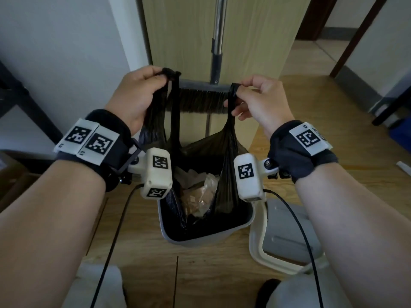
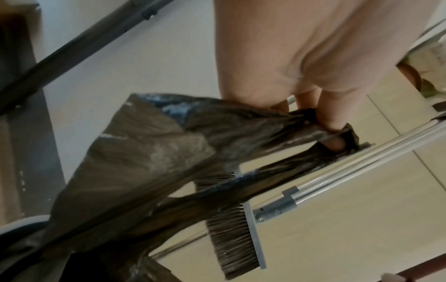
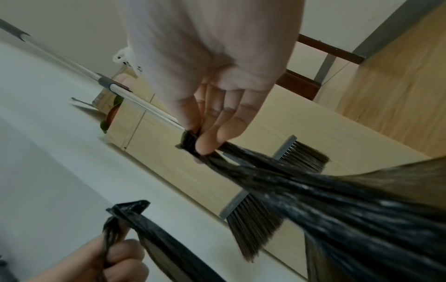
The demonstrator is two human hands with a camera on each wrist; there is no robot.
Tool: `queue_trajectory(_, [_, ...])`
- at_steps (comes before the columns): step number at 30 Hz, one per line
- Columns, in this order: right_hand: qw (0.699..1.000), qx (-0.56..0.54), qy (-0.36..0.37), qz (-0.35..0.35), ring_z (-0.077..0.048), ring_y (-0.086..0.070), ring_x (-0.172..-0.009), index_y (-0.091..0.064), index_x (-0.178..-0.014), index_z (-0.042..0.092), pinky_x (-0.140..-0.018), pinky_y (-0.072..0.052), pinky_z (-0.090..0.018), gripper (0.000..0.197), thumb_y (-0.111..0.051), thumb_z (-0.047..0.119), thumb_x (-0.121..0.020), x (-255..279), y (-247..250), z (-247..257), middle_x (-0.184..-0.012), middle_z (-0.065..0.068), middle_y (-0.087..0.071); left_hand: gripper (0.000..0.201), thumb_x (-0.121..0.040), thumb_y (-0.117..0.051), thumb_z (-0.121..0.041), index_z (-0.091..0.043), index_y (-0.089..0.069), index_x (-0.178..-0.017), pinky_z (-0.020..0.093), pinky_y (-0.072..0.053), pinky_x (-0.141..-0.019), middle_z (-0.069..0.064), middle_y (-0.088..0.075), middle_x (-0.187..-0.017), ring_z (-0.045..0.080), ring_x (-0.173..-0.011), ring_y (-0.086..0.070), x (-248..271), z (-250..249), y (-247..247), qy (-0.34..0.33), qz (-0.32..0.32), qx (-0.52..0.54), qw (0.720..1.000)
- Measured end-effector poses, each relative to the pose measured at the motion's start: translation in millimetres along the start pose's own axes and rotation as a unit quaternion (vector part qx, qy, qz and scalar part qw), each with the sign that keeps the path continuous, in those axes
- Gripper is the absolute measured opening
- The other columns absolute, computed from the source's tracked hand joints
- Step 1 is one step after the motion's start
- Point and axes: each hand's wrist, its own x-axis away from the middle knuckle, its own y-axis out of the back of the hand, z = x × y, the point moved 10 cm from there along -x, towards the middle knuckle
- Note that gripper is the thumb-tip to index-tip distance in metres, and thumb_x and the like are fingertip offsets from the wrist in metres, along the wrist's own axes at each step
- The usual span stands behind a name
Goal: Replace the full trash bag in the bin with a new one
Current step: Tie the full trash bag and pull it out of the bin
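A black trash bag (image 1: 200, 150) with crumpled paper and wrappers inside hangs partly in a small grey bin (image 1: 246, 225) on the wooden floor. My left hand (image 1: 138, 90) grips the bag's left handle loop (image 1: 171, 73), pulled up above the bin. My right hand (image 1: 260, 96) pinches the right handle loop (image 1: 234, 90) between thumb and fingers. In the left wrist view the fingers (image 2: 330, 114) are hooked through the stretched handle of the bag (image 2: 144, 162). In the right wrist view the fingertips (image 3: 207, 143) pinch the bunched plastic of the bag (image 3: 337, 200).
A broom (image 1: 202, 101) with a metal pole leans against a light wooden cabinet (image 1: 244, 41) right behind the bin. The bin's white and grey lid (image 1: 287, 238) lies on the floor to the right. A dark frame (image 1: 22, 96) stands at the left wall.
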Motion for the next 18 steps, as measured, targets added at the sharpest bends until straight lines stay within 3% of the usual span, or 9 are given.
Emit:
queue_trajectory(4, [1.000,-0.020,0.000,0.012,-0.010,-0.061,-0.041,-0.060,-0.080,0.014,-0.043,-0.050,-0.021,0.016,-0.054,0.007,-0.093,-0.8,-11.3,-1.4,-0.072,-0.012,-0.068,0.024,-0.093,-0.050,-0.009,-0.023,-0.065,-0.081,0.013,-0.050,-0.052,-0.011,-0.064,-0.064,-0.006,-0.052,-0.061,4.5,4.3,-0.7,0.008,0.011,-0.037,0.999])
queue_trajectory(8, [0.999,-0.046,-0.001,0.029,-0.010,-0.066,-0.048,-0.062,-0.081,0.013,-0.051,-0.057,-0.022,0.015,-0.055,0.004,-0.091,0.3,-21.8,-1.9,-0.076,-0.009,-0.068,0.023,-0.092,-0.049,-0.007,-0.020,-0.065,-0.082,0.020,-0.054,-0.072,-0.001,-0.066,-0.082,0.004,-0.073,-0.064,7.9,9.1,1.2,0.027,0.020,-0.027,0.999])
queue_trajectory(10, [0.998,-0.047,0.001,0.039,-0.010,-0.067,-0.050,-0.062,-0.082,0.012,-0.056,-0.058,-0.023,0.015,-0.056,0.001,-0.091,2.4,-26.1,-0.9,-0.076,-0.009,-0.068,0.022,-0.094,-0.045,-0.006,-0.015,-0.063,-0.085,0.023,-0.055,-0.077,0.002,-0.071,-0.082,0.011,-0.080,-0.068,10.9,16.1,-3.9,0.050,0.046,0.016,0.998])
queue_trajectory(12, [0.998,-0.040,0.001,0.051,-0.010,-0.068,-0.054,-0.063,-0.083,0.010,-0.060,-0.059,-0.022,0.014,-0.056,-0.001,-0.090,4.9,-30.9,-1.8,-0.077,-0.009,-0.068,0.017,-0.095,-0.045,-0.006,-0.011,-0.060,-0.088,0.028,-0.058,-0.072,0.002,-0.071,-0.066,0.014,-0.066,-0.069,16.8,26.5,-13.9,0.075,0.074,0.033,0.994])
queue_trajectory(14, [0.997,-0.030,0.003,0.068,-0.010,-0.069,-0.056,-0.064,-0.083,0.011,-0.063,-0.060,-0.022,0.016,-0.057,-0.002,-0.089,7.8,-37.3,-3.3,-0.076,-0.009,-0.069,0.009,-0.094,-0.049,-0.006,-0.008,-0.056,-0.099,0.028,-0.054,-0.058,0.001,-0.064,-0.052,0.009,-0.044,-0.058,24.4,38.6,-22.5,0.094,0.089,0.008,0.992])
queue_trajectory(16, [0.997,-0.021,0.006,0.080,-0.009,-0.069,-0.057,-0.066,-0.080,0.011,-0.066,-0.060,-0.023,0.018,-0.058,-0.004,-0.087,10.7,-43.7,-3.9,-0.074,-0.008,-0.069,0.028,-0.092,-0.055,-0.007,-0.012,-0.051,-0.119,0.027,-0.052,-0.055,-0.001,-0.062,-0.049,0.006,-0.037,-0.051,30.3,51.8,-32.2,0.104,0.119,-0.050,0.986])
queue_trajectory(18, [0.995,-0.020,0.007,0.097,-0.007,-0.069,-0.057,-0.067,-0.079,0.011,-0.067,-0.060,-0.022,0.018,-0.060,-0.005,-0.086,13.8,-51.4,-3.4,-0.074,-0.007,-0.069,0.040,-0.089,-0.059,-0.009,-0.019,-0.048,-0.127,0.028,-0.052,-0.058,-0.003,-0.063,-0.047,0.006,-0.038,-0.050,37.9,61.2,-46.3,0.105,0.165,-0.090,0.977])
